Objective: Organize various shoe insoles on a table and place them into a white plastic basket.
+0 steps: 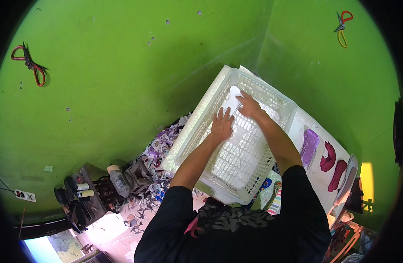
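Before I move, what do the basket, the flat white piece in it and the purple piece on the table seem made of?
Basket: probably molded plastic, slightly glossy; pale, translucent walls with regular openings. White piece: perhaps foam or card, matte; smooth, evenly white face. Purple piece: possibly fabric or synthetic leather; mottled sheen.

white piece: part-hidden (fingers) | black shirt: cut off below

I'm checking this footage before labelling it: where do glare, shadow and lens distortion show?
Head view: glare bleaches a patch of floor at lower left; head view: soft shadow darkens the green wall behind the white basket; head view: a black, curved fisheye border surrounds everything; head view: the left hand is sharp enough to tell its fingers apart.
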`<state>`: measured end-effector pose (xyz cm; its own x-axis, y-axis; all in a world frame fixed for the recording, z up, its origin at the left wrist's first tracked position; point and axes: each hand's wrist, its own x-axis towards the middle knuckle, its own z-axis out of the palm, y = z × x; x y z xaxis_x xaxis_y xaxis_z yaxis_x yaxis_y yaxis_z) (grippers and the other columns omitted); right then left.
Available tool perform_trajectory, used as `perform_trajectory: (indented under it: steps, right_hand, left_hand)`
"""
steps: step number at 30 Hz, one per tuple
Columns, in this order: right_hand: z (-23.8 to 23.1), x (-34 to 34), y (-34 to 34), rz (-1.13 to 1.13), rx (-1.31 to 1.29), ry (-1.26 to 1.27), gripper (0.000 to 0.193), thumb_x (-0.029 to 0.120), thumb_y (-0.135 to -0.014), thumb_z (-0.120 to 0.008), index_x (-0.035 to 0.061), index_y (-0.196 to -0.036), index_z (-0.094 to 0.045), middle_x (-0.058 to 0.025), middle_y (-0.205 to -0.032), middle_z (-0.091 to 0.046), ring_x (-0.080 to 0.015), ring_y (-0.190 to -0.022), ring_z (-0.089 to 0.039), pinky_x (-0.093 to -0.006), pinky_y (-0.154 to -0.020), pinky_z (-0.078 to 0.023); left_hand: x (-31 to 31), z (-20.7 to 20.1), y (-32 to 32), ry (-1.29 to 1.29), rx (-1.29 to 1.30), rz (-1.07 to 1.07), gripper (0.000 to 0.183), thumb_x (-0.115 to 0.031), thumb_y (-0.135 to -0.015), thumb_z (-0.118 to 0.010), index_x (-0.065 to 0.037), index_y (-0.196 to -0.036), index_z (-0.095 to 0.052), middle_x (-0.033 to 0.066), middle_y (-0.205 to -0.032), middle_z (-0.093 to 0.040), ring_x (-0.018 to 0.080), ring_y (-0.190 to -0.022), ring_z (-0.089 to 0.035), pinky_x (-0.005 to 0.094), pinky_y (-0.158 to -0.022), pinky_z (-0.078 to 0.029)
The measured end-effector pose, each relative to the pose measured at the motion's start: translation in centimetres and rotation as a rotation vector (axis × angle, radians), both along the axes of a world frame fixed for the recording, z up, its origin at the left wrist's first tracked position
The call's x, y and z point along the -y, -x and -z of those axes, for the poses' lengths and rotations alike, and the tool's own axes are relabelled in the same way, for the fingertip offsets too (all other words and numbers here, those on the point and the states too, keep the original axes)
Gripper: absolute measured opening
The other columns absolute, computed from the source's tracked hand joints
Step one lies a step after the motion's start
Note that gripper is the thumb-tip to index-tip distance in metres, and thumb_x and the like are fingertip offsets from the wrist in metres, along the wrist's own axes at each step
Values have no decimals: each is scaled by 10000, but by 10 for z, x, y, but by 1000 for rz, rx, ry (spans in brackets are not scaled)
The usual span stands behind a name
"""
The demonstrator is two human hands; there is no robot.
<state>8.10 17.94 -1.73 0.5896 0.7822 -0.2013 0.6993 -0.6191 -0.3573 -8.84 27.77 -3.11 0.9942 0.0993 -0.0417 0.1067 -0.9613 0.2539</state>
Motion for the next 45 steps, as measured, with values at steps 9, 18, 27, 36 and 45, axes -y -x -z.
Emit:
perform_trajectory:
  steps: [9, 18, 27, 36, 45]
  right_hand:
    - [-45, 23, 5, -73, 12, -220, 538, 135, -750, -646, 84, -1271, -519, -195, -1372, -432, -358, -1256, -418, -387, -1057, -352]
    - [-151, 128, 24, -22, 201, -639, 363, 90, -772, -610, 28, -1128, -571, -181, -1133, -566, -356, -1067, -537, -401, -929, -434]
    - [-170, 268, 45, 326, 205, -610, 316, 119, -788, -622, 32, -1091, -595, -157, -1111, -585, -340, -1065, -538, -405, -918, -440]
    - [-151, 367, 56, 515, 276, -575, 322, 146, -776, -624, 42, -1081, -607, -167, -1099, -583, -345, -1064, -536, -405, -930, -433]
    - [-91, 373, 33, 540, 210, -536, 312, 129, -749, -631, 28, -1045, -622, -181, -1018, -605, -355, -982, -574, -403, -875, -464]
  left_hand:
    - [-3, -43, -20, 138, 174, 44, 531, -200, -737, -665, -112, -1244, -534, 209, -1357, -424, 392, -1248, -404, 479, -1032, -346]
    - [26, -159, -44, 250, 570, 65, 445, -160, -740, -669, -50, -1160, -571, 216, -1296, -474, 394, -1175, -463, 474, -971, -402]
    - [125, -175, -86, 360, 515, 249, 404, -150, -735, -657, -44, -1119, -587, 196, -1257, -498, 388, -1131, -490, 461, -937, -429]
    - [202, -164, -121, 383, 414, 368, 381, -131, -718, -663, -31, -1080, -596, 198, -1170, -546, 381, -1121, -499, 430, -965, -410]
    - [226, -103, -158, 322, 221, 464, 387, -126, -683, -675, -56, -1059, -614, 180, -1142, -575, 367, -1042, -565, 424, -911, -462]
